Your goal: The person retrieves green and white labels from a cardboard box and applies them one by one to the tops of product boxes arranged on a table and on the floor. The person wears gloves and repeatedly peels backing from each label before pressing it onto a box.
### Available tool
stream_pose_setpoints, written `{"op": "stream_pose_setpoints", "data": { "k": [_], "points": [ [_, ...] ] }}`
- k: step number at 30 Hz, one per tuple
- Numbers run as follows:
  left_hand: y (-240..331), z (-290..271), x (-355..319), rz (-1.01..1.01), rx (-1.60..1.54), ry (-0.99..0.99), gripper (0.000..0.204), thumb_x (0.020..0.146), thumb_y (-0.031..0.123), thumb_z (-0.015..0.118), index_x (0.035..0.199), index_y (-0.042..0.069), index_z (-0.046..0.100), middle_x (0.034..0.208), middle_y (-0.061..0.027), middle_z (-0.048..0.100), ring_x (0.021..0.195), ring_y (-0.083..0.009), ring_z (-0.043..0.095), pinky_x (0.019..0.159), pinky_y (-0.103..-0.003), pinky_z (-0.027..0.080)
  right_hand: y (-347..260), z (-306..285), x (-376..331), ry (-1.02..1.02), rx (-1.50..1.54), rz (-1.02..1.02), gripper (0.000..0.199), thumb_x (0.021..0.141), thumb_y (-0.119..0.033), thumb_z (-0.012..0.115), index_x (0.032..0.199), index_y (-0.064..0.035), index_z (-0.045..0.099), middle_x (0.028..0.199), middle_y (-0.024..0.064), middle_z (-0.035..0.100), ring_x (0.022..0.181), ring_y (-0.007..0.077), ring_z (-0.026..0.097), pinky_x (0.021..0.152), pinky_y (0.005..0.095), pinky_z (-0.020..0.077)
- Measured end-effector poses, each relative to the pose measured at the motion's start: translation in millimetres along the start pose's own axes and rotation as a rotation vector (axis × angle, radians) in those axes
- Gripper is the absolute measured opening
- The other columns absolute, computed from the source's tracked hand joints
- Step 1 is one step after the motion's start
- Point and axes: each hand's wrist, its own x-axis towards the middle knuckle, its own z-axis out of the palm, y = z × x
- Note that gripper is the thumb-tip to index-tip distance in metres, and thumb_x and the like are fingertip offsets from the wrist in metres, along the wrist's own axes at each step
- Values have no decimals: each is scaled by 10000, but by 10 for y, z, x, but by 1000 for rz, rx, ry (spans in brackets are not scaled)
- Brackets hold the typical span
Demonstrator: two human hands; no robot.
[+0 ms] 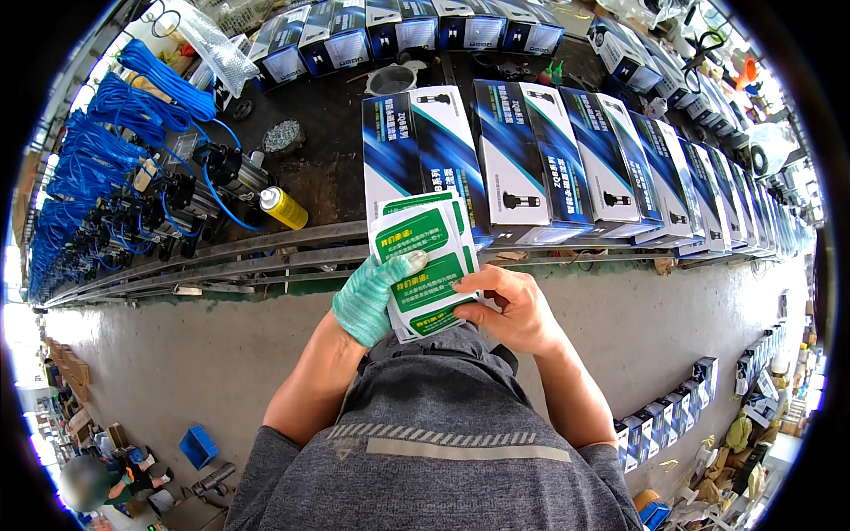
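Observation:
My left hand (365,299), in a light green knit glove, grips a stack of white sticker sheets (423,243) with green printed panels. Its thumb presses on the top sheet. At the right edge of the stack, my bare right hand (516,310) pinches the sheets between thumb and fingers. The stack is slightly fanned and held in front of my waist. Just beyond it stands a blue, white and black carton (390,133) at the workbench's near edge, partly covered by the upper sheets. A similar carton (515,159) stands to its right.
Matching cartons (677,190) line the bench to the right; more stand along its back. At left are metal pumps (181,199) with coiled blue cables (111,133), a yellow bottle (283,209) and a tub of small metal parts (283,137). Cartons (668,416) and a blue crate (198,447) stand on the floor.

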Motion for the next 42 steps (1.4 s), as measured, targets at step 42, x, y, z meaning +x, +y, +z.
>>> {"op": "stream_pose_setpoints", "data": {
  "k": [42],
  "points": [
    [79, -313, -126, 40, 11, 0, 392, 932, 132, 763, 1297, 32, 661, 1202, -125, 737, 1058, -250, 732, 916, -386, 622, -153, 175, 156, 8, -91, 75, 264, 900, -32, 791, 1155, -36, 725, 952, 77, 710, 811, 146, 697, 720, 273, 575]
  ]
}}
